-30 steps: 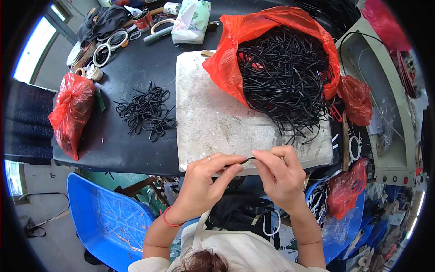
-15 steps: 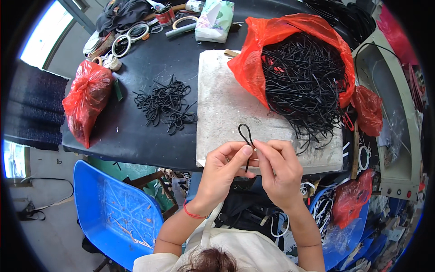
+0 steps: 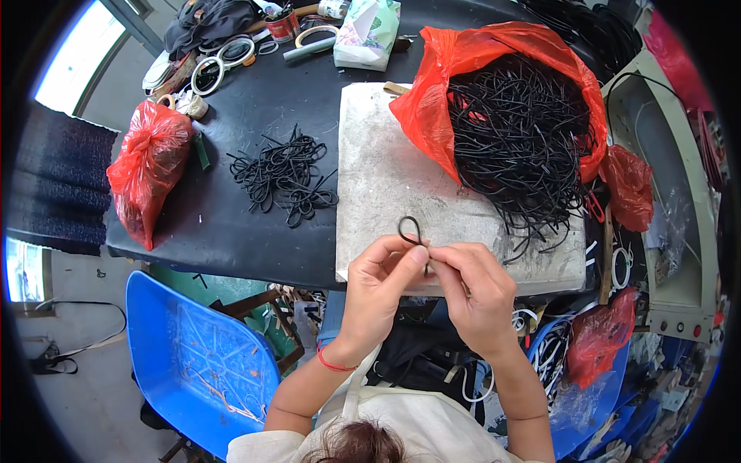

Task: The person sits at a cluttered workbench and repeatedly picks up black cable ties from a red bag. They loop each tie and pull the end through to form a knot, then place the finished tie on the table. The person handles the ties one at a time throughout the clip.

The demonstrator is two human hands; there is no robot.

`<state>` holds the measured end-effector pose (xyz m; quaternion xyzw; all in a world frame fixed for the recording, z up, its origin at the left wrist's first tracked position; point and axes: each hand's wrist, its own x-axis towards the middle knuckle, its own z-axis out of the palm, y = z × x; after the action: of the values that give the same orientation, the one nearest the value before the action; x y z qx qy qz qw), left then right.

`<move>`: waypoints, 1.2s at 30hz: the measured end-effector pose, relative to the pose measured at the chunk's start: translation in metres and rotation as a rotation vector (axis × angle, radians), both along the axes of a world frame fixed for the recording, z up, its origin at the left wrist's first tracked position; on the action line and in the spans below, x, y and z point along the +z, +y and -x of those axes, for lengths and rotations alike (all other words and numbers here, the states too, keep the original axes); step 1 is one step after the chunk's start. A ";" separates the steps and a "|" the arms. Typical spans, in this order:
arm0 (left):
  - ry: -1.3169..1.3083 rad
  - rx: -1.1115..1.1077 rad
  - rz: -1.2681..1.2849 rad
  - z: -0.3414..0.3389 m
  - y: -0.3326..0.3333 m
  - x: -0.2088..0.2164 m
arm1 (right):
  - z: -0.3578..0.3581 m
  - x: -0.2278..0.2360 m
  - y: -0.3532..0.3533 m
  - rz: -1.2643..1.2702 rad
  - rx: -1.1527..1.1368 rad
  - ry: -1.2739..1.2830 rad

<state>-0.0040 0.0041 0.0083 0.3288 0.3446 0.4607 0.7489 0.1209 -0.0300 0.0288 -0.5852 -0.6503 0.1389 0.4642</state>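
A thin black cord [image 3: 409, 221] stands up as a small loop from between my fingers, above the near edge of a stained white board [image 3: 370, 177]. My left hand [image 3: 377, 289] pinches the base of the loop between thumb and forefinger. Close against it, my right hand [image 3: 475, 289] is closed with its fingertips on the same cord. The cord's ends are mostly hidden by the fingers. Beyond my hands, an open red plastic bag [image 3: 424, 100] spills a heap of black cords [image 3: 521, 131] onto the board. Left of the board lies a smaller pile of looped black cords [image 3: 282, 176].
A tied red bag [image 3: 150, 170] sits at the black table's left end. Farther back are white rings [image 3: 207, 76], a red tin [image 3: 284, 27] and a tissue pack [image 3: 368, 38]. A blue tub [image 3: 197, 347] stands below left; a grey metal housing [image 3: 668, 193] borders the right.
My right fingers have come in tighter against the left ones. The cord's loop has become smaller, lower and tilted to the left.
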 end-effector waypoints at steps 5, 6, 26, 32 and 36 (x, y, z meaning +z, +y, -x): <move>-0.222 -0.004 0.202 0.020 0.025 0.005 | -0.016 -0.001 -0.007 0.025 0.029 -0.127; -0.193 -0.083 0.211 0.023 0.026 0.003 | -0.017 0.000 -0.008 0.025 0.032 -0.153; 0.979 -0.321 -0.872 0.017 0.013 0.017 | -0.033 0.025 -0.012 -0.014 0.202 -0.358; 0.383 -0.389 -0.166 0.025 0.007 0.023 | -0.036 -0.001 -0.003 0.141 0.183 -0.054; 0.061 -0.492 -0.028 0.023 0.013 0.007 | -0.025 -0.001 -0.011 0.191 0.198 0.014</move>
<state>-0.0273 0.0174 0.0148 0.4270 0.2701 0.2590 0.8232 0.1456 -0.0412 0.0281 -0.5586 -0.6855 0.2495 0.3948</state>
